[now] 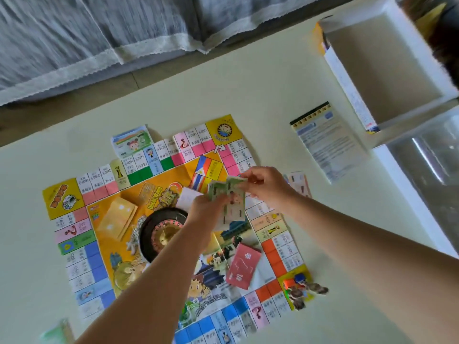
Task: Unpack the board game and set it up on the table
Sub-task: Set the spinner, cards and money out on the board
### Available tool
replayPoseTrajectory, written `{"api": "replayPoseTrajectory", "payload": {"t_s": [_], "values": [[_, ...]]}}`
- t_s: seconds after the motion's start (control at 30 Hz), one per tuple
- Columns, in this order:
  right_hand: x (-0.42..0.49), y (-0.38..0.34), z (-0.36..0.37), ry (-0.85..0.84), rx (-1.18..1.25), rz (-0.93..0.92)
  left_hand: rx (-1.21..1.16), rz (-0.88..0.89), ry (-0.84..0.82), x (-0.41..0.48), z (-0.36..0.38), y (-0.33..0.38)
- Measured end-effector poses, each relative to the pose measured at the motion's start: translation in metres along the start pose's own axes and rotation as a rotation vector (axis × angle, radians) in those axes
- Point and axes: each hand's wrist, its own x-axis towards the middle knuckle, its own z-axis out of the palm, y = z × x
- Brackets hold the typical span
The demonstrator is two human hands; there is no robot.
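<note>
A colourful paper game board [104, 256] lies unfolded on the pale table [248, 95]. Above its middle my left hand [203, 209] grips a stack of green play money [229, 197]. My right hand [263, 184] pinches the top note of that stack. On the board lie a black roulette wheel [159, 234], a yellow card deck [118, 219], a red card deck [243, 266] and several small pawns [301, 289] at the near right corner. A pile of notes [131, 142] sits at the board's far edge.
The open game box [387, 70] stands at the far right, with a clear plastic insert [432, 165] below it. A rules leaflet [327, 140] lies between box and board. Pinkish notes [299, 183] lie right of my right hand. Green notes [57, 332] show at the bottom left.
</note>
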Motion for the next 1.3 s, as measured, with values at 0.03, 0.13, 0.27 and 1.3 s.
{"api": "replayPoseTrajectory", "payload": {"t_s": [0.03,0.13,0.27,1.3], "values": [[-0.004,0.009,-0.018,0.016,-0.035,0.030,0.000,-0.005,-0.028,-0.004,0.014,-0.001],[-0.014,0.035,-0.064,0.049,-0.169,0.096,-0.047,-0.006,-0.091,-0.010,0.046,-0.006],[-0.022,0.065,-0.097,0.131,-0.127,0.163,-0.018,0.037,-0.131,-0.012,0.072,-0.016],[-0.156,0.066,0.136,-0.245,-0.157,-0.165,0.550,0.039,-0.009,-0.081,-0.087,-0.171]]}}
